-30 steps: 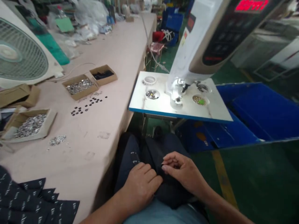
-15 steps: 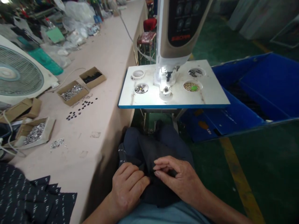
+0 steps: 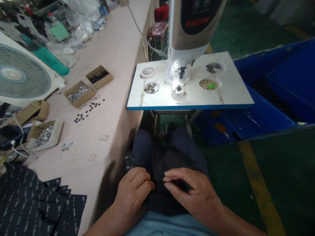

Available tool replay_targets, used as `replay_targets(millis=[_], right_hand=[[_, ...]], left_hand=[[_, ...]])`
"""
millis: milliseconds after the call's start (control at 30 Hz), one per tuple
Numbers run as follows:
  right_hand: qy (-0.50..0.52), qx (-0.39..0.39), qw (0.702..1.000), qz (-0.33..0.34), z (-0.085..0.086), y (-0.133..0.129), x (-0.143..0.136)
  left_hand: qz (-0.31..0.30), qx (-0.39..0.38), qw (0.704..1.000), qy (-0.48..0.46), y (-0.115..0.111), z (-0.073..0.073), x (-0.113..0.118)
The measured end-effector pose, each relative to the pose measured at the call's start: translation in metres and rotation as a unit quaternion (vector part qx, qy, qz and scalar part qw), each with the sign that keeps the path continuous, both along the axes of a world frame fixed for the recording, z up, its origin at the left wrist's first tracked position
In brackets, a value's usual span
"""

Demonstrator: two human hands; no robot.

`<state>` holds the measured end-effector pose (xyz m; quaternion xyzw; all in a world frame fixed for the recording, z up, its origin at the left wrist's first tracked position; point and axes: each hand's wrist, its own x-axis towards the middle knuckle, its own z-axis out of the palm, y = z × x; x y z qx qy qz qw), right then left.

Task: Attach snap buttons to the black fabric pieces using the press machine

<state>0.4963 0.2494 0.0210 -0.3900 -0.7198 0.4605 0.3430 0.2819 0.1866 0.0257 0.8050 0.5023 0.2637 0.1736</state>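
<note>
- The left hand (image 3: 134,187) rests over the lap, its grip folded closed on a black cloth (image 3: 157,200).
- The right hand (image 3: 194,194) has its grip nearly closed, thumb and fingertips pinching a small shiny piece (image 3: 164,182) above that cloth, which lies across the person's thighs.
- Ahead of the knees stands a snap press (image 3: 194,37), its lamp lit over a white tabletop (image 3: 157,102).
- On the pinkish desk (image 3: 123,42) to the left, cardboard boxes of metal fasteners (image 3: 46,136) sit near black discs (image 3: 83,117) and printed dark fabric (image 3: 36,206).
</note>
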Motion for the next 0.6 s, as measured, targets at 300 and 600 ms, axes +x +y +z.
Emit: replay_targets(millis=[300,600], right_hand=[[0.018,0.031,0.997,0.066,0.001,-0.001,-0.002],[0.017,0.045,0.995,0.089,0.009,0.025,-0.023]], left_hand=[[0.004,0.126,0.992,0.015,0.003,0.008,-0.012],[-0.010,0.132,0.991,0.029,0.005,0.015,-0.013]])
